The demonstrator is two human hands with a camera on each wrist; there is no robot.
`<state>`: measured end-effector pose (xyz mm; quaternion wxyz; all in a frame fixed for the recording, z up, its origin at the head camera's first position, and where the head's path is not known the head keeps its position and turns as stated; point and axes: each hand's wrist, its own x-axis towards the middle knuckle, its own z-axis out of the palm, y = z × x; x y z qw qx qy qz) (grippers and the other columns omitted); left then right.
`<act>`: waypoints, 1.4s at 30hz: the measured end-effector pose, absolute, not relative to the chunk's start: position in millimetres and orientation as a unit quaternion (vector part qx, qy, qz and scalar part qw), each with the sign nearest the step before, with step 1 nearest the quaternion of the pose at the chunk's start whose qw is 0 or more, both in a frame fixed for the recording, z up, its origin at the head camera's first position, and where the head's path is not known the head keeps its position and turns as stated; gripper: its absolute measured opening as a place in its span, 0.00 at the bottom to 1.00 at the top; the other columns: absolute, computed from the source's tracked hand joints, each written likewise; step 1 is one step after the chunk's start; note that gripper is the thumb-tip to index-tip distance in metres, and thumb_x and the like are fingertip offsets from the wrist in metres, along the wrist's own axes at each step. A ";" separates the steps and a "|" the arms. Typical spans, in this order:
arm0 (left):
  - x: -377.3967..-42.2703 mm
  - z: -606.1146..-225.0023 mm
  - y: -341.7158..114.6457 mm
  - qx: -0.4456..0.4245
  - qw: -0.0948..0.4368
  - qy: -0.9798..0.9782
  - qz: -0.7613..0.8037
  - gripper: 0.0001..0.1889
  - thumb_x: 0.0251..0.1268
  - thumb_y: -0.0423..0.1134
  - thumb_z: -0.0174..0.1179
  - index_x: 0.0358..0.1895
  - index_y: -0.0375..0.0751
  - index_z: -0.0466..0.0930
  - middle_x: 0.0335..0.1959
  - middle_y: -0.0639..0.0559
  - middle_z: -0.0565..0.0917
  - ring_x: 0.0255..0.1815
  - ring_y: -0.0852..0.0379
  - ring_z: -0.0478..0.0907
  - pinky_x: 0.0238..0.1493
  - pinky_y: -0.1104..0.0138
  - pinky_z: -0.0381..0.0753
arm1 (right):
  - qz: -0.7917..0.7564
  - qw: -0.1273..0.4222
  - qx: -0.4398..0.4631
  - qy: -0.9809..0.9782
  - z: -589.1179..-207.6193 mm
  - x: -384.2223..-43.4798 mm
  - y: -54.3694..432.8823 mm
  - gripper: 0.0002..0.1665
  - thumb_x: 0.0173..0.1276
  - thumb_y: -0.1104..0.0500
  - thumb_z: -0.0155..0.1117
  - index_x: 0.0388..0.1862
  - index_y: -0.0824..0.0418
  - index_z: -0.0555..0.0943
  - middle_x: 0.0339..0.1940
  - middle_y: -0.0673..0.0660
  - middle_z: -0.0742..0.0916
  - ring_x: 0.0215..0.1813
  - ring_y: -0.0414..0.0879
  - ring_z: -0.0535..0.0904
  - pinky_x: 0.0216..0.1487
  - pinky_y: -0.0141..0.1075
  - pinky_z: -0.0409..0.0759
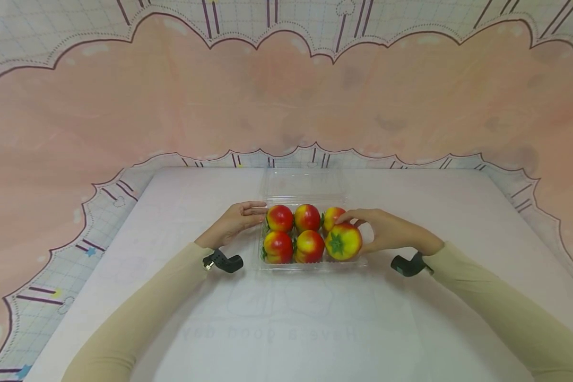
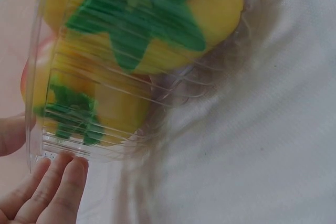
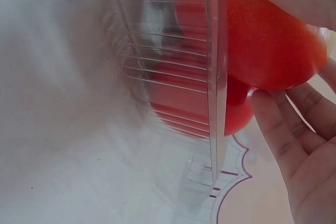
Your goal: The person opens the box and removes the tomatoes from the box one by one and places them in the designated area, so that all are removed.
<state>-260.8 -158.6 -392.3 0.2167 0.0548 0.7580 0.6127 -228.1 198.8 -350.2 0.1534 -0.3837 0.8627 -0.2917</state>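
Head view: my right hand grips a fruit at the clear box's near right corner; my left hand, fingers nearly straight, touches the box's left end. Likely light, firm, slick: hold its sides.

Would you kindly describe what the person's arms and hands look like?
The left sleeve and right sleeve are long, plain and pale khaki, ending near the wrist, with no markings visible. At the wrists sit a left camera and right camera, both small, dark and curved. The left hand and right hand are ungloved.
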 end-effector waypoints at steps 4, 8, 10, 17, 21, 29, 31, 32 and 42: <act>-261.2 -393.1 -158.7 0.058 0.218 0.760 0.610 0.28 0.67 0.33 0.54 0.69 0.34 0.59 0.67 0.36 0.68 0.69 0.42 0.66 0.68 0.57 0.68 | -0.292 0.153 -0.387 0.861 -349.9 -228.6 199.3 0.37 0.52 0.57 0.75 0.61 0.57 0.71 0.63 0.59 0.77 0.60 0.53 0.74 0.60 0.49 0.78; -261.6 -394.4 -158.6 0.060 0.218 0.762 0.607 0.28 0.68 0.35 0.54 0.69 0.35 0.59 0.67 0.36 0.68 0.69 0.42 0.65 0.68 0.56 0.67 | -0.294 0.151 -0.392 0.859 -350.3 -228.9 199.2 0.38 0.51 0.57 0.75 0.61 0.58 0.70 0.63 0.59 0.77 0.61 0.53 0.73 0.60 0.48 0.78; -261.7 -395.1 -158.4 0.058 0.217 0.762 0.607 0.28 0.67 0.35 0.54 0.69 0.34 0.59 0.68 0.36 0.68 0.69 0.42 0.65 0.68 0.56 0.67 | -0.294 0.150 -0.391 0.859 -350.6 -229.0 198.9 0.38 0.51 0.58 0.75 0.62 0.58 0.70 0.63 0.59 0.77 0.62 0.54 0.73 0.60 0.48 0.77; -262.2 -396.0 -158.4 0.057 0.216 0.765 0.605 0.28 0.67 0.35 0.54 0.69 0.35 0.60 0.67 0.37 0.68 0.69 0.42 0.65 0.69 0.56 0.66 | -0.292 0.153 -0.389 0.860 -350.2 -227.6 198.8 0.40 0.51 0.58 0.75 0.63 0.59 0.69 0.64 0.60 0.76 0.63 0.54 0.72 0.61 0.49 0.77; -262.2 -395.6 -158.5 0.061 0.217 0.765 0.603 0.28 0.68 0.35 0.54 0.69 0.35 0.60 0.67 0.37 0.68 0.69 0.42 0.65 0.69 0.56 0.67 | -0.285 0.155 -0.386 0.863 -349.7 -226.6 199.0 0.42 0.51 0.58 0.75 0.65 0.57 0.69 0.65 0.59 0.75 0.62 0.54 0.73 0.61 0.50 0.77; -262.1 -396.0 -159.6 0.065 0.219 0.761 0.608 0.28 0.68 0.34 0.54 0.70 0.35 0.59 0.68 0.37 0.67 0.69 0.42 0.65 0.68 0.57 0.68 | -0.291 0.154 -0.391 0.859 -349.7 -228.5 199.5 0.40 0.50 0.58 0.76 0.62 0.55 0.71 0.63 0.57 0.76 0.63 0.52 0.72 0.62 0.49 0.76; -262.2 -396.2 -159.6 0.066 0.219 0.760 0.608 0.28 0.68 0.34 0.54 0.70 0.35 0.59 0.68 0.37 0.67 0.69 0.42 0.65 0.68 0.57 0.68 | -0.293 0.150 -0.393 0.859 -349.7 -229.3 200.4 0.39 0.49 0.57 0.76 0.61 0.55 0.71 0.63 0.57 0.76 0.62 0.51 0.72 0.63 0.49 0.76; -262.2 -396.2 -159.7 0.067 0.219 0.760 0.608 0.28 0.68 0.34 0.54 0.70 0.35 0.59 0.68 0.36 0.67 0.69 0.42 0.65 0.68 0.57 0.68 | -0.295 0.149 -0.393 0.858 -349.6 -229.5 200.8 0.39 0.49 0.57 0.76 0.61 0.55 0.71 0.63 0.57 0.76 0.62 0.51 0.72 0.63 0.49 0.76; -263.3 -396.3 -159.9 0.068 0.219 0.761 0.607 0.28 0.68 0.34 0.54 0.70 0.35 0.59 0.68 0.37 0.67 0.69 0.42 0.65 0.67 0.57 0.68 | -0.291 0.146 -0.388 0.862 -346.4 -230.6 203.5 0.40 0.49 0.57 0.77 0.61 0.56 0.71 0.63 0.57 0.77 0.64 0.52 0.71 0.62 0.48 0.76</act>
